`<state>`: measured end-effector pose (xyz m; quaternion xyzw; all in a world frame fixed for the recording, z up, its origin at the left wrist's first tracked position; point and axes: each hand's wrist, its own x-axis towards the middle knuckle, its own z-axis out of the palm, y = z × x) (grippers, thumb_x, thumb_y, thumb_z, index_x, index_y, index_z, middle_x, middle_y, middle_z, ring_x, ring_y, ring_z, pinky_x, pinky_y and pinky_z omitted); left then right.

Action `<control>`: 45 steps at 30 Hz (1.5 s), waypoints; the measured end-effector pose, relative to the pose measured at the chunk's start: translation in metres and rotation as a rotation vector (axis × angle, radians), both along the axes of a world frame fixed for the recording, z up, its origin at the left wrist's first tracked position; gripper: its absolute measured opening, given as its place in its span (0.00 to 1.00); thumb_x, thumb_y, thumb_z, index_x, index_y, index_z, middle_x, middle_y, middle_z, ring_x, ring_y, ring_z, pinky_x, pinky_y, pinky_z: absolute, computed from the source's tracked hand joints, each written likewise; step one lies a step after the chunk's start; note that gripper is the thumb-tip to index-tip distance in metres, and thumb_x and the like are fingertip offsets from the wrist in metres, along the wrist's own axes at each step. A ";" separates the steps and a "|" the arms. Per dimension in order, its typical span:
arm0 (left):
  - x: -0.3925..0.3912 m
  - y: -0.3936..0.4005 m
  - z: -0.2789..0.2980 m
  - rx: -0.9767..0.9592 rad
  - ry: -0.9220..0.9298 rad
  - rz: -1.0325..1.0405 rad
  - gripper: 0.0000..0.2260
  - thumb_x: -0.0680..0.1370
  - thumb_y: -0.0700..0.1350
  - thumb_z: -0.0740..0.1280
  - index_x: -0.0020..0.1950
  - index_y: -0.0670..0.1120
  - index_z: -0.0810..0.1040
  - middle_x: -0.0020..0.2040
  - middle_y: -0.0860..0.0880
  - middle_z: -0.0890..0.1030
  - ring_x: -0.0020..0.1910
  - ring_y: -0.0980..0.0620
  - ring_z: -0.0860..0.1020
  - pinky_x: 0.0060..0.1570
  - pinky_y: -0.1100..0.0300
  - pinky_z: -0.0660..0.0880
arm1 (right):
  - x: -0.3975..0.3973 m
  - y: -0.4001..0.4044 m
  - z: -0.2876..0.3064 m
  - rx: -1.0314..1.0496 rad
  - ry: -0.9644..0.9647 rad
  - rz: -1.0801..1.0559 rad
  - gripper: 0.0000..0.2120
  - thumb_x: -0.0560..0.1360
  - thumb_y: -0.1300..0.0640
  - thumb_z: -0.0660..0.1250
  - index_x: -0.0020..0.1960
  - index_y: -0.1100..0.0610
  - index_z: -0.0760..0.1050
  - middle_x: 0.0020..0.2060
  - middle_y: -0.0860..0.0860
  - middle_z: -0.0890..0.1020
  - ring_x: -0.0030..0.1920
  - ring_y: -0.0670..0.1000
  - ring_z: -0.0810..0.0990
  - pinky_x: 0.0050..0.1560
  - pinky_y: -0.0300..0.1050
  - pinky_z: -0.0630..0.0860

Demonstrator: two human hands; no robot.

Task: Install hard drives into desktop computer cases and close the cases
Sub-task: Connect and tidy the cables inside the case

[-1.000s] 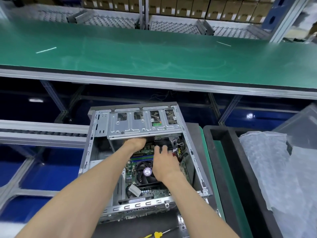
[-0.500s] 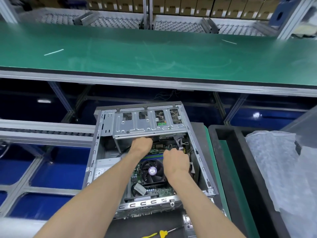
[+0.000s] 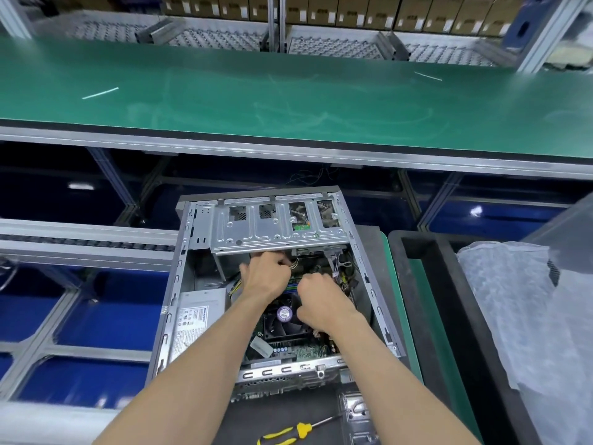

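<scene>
Closest to the person, a yellow and black screwdriver (image 3: 290,432) lies on the dark mat in front of the case. Just behind it lies the open grey metal desktop computer case (image 3: 276,284) on its side, with no side panel on it, so all the inside is visible. On its left side there is a silver power supply box with a white label (image 3: 195,326). In the middle I see a black round cooling fan with a purple sticker (image 3: 282,316) on the green board, partly covered by the arms.

Both hands are inside the case, close to each other, just under the drive cage. The left hand (image 3: 266,277) has its fingers curled and seems to pinch some thin light wires near the cage edge. The right hand (image 3: 321,298) is closed like a fist above the fan; what it holds I cannot tell, because the fingers are hidden under the hand.

The silver perforated metal drive cage (image 3: 279,224) covers the far end of the case, and a small green board shows through one of its openings.

To the right stands a black foam tray (image 3: 426,284) with white bubble wrap sheets (image 3: 513,316). Behind the case runs a long green conveyor belt (image 3: 288,97), and beyond it stand rows of brown cardboard boxes (image 3: 353,9).
</scene>
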<state>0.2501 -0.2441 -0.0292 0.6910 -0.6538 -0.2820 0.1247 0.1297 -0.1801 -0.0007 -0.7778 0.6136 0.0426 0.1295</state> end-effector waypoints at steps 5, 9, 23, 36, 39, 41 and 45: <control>0.003 0.004 -0.001 -0.098 -0.125 0.040 0.22 0.76 0.62 0.63 0.29 0.49 0.75 0.31 0.53 0.78 0.41 0.48 0.73 0.46 0.51 0.56 | -0.002 0.001 -0.009 0.041 -0.143 -0.207 0.12 0.81 0.54 0.56 0.50 0.61 0.74 0.52 0.63 0.78 0.54 0.65 0.77 0.47 0.52 0.69; 0.004 0.009 0.003 -0.084 -0.138 0.025 0.14 0.65 0.53 0.60 0.23 0.46 0.68 0.28 0.51 0.73 0.40 0.44 0.71 0.46 0.51 0.60 | 0.006 -0.005 -0.016 0.047 -0.155 -0.359 0.16 0.79 0.61 0.63 0.64 0.64 0.66 0.62 0.64 0.74 0.59 0.65 0.78 0.51 0.52 0.75; -0.001 0.004 -0.010 0.024 -0.119 -0.018 0.15 0.79 0.52 0.60 0.52 0.48 0.85 0.64 0.41 0.74 0.66 0.41 0.66 0.65 0.46 0.61 | -0.003 -0.023 -0.024 0.027 -0.541 -0.348 0.08 0.84 0.58 0.55 0.51 0.57 0.71 0.53 0.57 0.75 0.55 0.57 0.71 0.53 0.48 0.66; 0.001 0.004 -0.004 0.008 0.064 -0.035 0.10 0.79 0.59 0.65 0.48 0.56 0.82 0.52 0.50 0.84 0.59 0.42 0.75 0.60 0.47 0.67 | 0.001 -0.041 -0.035 0.001 -0.580 -0.537 0.14 0.82 0.69 0.54 0.41 0.63 0.74 0.37 0.54 0.74 0.41 0.56 0.73 0.33 0.45 0.66; 0.001 0.003 -0.004 -0.036 0.101 0.004 0.13 0.82 0.59 0.63 0.56 0.54 0.83 0.55 0.47 0.84 0.58 0.42 0.78 0.54 0.51 0.69 | 0.001 -0.041 -0.032 -0.017 -0.531 -0.494 0.11 0.82 0.65 0.55 0.52 0.66 0.76 0.45 0.56 0.74 0.46 0.57 0.74 0.42 0.47 0.69; 0.002 0.002 -0.003 -0.033 0.174 0.021 0.12 0.82 0.56 0.65 0.53 0.50 0.81 0.52 0.45 0.84 0.56 0.41 0.79 0.51 0.53 0.72 | -0.001 -0.042 -0.033 -0.014 -0.442 -0.425 0.12 0.84 0.62 0.56 0.57 0.66 0.77 0.52 0.61 0.77 0.53 0.60 0.76 0.47 0.48 0.68; 0.003 0.003 0.000 0.029 0.234 0.114 0.12 0.79 0.47 0.70 0.40 0.45 0.71 0.40 0.47 0.77 0.43 0.44 0.77 0.40 0.56 0.70 | -0.001 -0.043 -0.034 0.030 -0.304 -0.361 0.12 0.79 0.71 0.58 0.60 0.66 0.74 0.55 0.63 0.77 0.56 0.62 0.76 0.43 0.50 0.70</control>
